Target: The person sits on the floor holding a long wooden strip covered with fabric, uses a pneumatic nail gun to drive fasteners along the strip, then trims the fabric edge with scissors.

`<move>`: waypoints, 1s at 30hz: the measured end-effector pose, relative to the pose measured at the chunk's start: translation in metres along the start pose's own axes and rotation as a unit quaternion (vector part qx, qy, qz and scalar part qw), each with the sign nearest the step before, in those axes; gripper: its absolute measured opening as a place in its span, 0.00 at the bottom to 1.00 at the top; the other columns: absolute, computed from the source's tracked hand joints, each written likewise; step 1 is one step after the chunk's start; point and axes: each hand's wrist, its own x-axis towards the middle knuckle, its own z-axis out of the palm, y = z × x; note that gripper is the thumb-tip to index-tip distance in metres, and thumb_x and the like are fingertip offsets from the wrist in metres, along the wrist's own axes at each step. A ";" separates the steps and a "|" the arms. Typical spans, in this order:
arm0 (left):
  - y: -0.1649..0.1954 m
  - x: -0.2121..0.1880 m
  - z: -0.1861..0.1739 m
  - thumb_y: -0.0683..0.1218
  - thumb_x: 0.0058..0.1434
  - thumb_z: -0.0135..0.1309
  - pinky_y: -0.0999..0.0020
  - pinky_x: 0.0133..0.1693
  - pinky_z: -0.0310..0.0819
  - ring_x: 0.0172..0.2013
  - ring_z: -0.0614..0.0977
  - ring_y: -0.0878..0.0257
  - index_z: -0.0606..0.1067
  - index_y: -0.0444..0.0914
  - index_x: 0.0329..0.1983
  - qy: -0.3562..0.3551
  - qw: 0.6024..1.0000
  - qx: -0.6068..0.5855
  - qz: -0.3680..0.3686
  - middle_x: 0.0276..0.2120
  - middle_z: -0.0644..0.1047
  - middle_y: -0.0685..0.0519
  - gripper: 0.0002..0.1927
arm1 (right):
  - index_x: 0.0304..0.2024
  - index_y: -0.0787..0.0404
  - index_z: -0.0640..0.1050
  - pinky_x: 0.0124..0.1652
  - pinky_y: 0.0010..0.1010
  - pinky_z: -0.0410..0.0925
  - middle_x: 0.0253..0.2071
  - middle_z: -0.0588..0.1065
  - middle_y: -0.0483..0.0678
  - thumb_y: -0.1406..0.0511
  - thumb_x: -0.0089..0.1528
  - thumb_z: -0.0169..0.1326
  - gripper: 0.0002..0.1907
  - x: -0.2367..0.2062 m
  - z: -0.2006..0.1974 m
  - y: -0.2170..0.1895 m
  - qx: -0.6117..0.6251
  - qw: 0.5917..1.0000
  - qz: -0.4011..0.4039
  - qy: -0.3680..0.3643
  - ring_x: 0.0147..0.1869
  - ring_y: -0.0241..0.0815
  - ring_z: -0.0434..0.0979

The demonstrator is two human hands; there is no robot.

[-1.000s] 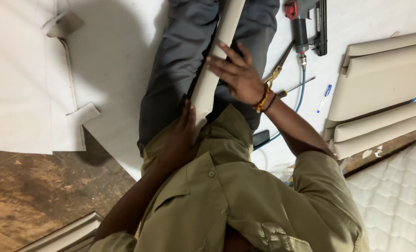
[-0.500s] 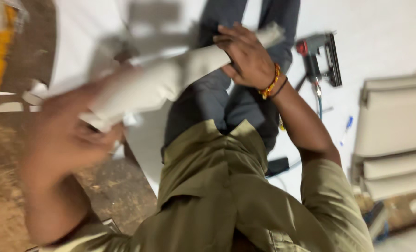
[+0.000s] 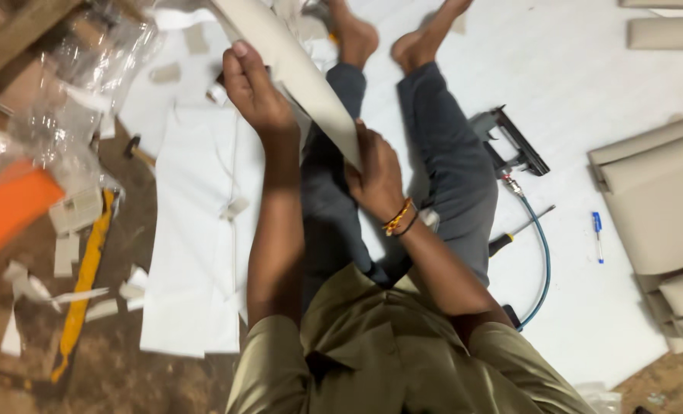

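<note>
I sit on the floor with my legs in grey trousers (image 3: 448,153) stretched out. Both hands hold a long beige upholstered strip (image 3: 295,73) that slants across my lap from upper left to lower right. My left hand (image 3: 253,88) grips its upper part from the left side. My right hand (image 3: 376,176), with orange and black bands at the wrist, clasps the lower end near my thigh.
A pneumatic staple gun (image 3: 510,142) with a blue hose (image 3: 544,261) lies right of my legs, by a screwdriver (image 3: 521,230) and a blue pen (image 3: 598,234). Beige padded panels (image 3: 655,199) are stacked at the right. White fabric sheets (image 3: 196,253), scraps and clear plastic (image 3: 73,92) lie left.
The strip has swung from lying along my legs to slanting across my lap. My left hand moved up to its upper part; the view tipped toward my feet.
</note>
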 end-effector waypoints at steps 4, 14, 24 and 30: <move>-0.021 0.009 0.055 0.49 0.80 0.43 0.75 0.30 0.56 0.28 0.61 0.74 0.66 0.37 0.33 -0.093 0.995 0.045 -0.019 0.25 0.63 0.62 0.17 | 0.70 0.72 0.61 0.59 0.46 0.69 0.59 0.70 0.66 0.70 0.63 0.54 0.33 -0.014 0.012 0.018 0.014 0.995 0.050 0.086 0.60 0.66 0.73; -0.109 -0.090 0.080 0.59 0.73 0.46 0.71 0.24 0.63 0.22 0.68 0.73 0.68 0.36 0.26 -0.259 0.929 0.151 -0.215 0.18 0.63 0.60 0.26 | 0.69 0.72 0.59 0.64 0.48 0.64 0.63 0.66 0.69 0.67 0.67 0.53 0.32 -0.114 0.032 0.059 0.055 0.969 0.223 0.091 0.66 0.68 0.69; -0.205 -0.092 0.065 0.46 0.75 0.51 0.67 0.33 0.63 0.30 0.70 0.65 0.72 0.34 0.31 -0.261 0.959 0.107 -0.017 0.29 0.68 0.53 0.16 | 0.72 0.71 0.52 0.70 0.45 0.61 0.67 0.64 0.63 0.68 0.58 0.64 0.47 -0.063 0.014 0.106 0.154 0.961 0.230 0.022 0.72 0.60 0.67; -0.233 -0.100 0.081 0.44 0.74 0.51 0.65 0.35 0.65 0.31 0.71 0.58 0.72 0.32 0.31 -0.294 0.941 0.147 -0.079 0.28 0.68 0.49 0.14 | 0.79 0.63 0.40 0.74 0.38 0.59 0.79 0.54 0.60 0.69 0.53 0.63 0.61 0.019 -0.001 0.172 0.176 0.954 0.243 0.011 0.81 0.53 0.59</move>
